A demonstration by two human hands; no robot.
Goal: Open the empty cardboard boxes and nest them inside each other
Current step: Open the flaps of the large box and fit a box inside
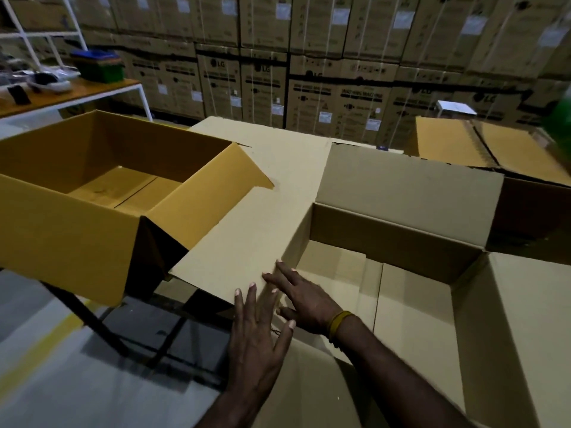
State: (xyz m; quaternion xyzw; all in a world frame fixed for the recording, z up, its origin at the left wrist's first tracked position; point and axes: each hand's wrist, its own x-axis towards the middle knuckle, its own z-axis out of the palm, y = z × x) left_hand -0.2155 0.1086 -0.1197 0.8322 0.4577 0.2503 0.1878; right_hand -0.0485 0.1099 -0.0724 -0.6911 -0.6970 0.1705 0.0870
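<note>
Your view is dim overall, with a warm yellowish cast. The light falls from above: the open box at left [102, 186] has a bright floor and shadowed inner walls, and dark shadow pools beneath it on the floor [37, 350]. The far stacked cartons [309, 72] are soft and grainy, their print barely legible. Straight lines bow at the edges. A green blur [560, 115] smears the right margin.

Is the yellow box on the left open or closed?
Open: the yellow box has its flaps folded outward, and its bare bottom shows.
</note>
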